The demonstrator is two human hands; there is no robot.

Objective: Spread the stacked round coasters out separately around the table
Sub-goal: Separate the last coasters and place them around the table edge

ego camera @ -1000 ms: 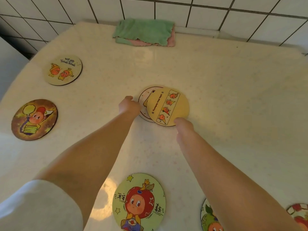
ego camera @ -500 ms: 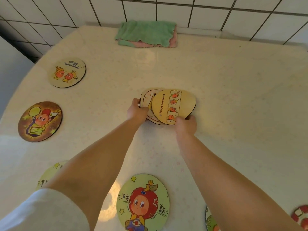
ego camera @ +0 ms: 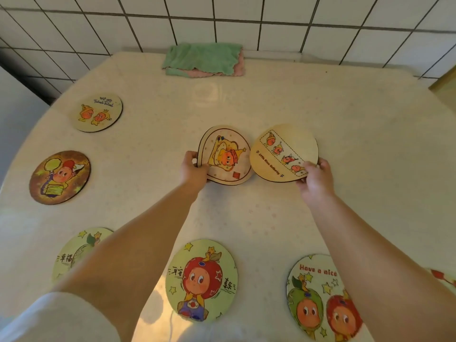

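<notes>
Two coasters sit mid-counter: left hand (ego camera: 193, 172) grasps the star coaster (ego camera: 225, 156), right hand (ego camera: 314, 180) the strip coaster (ego camera: 283, 153); five others lie apart.

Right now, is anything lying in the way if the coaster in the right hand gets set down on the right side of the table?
Nothing visible does. The right hand holds the strip-picture coaster, and the table to its right is bare; the nearest coaster there, the "Have a nice" coaster, lies nearer the person.
</notes>
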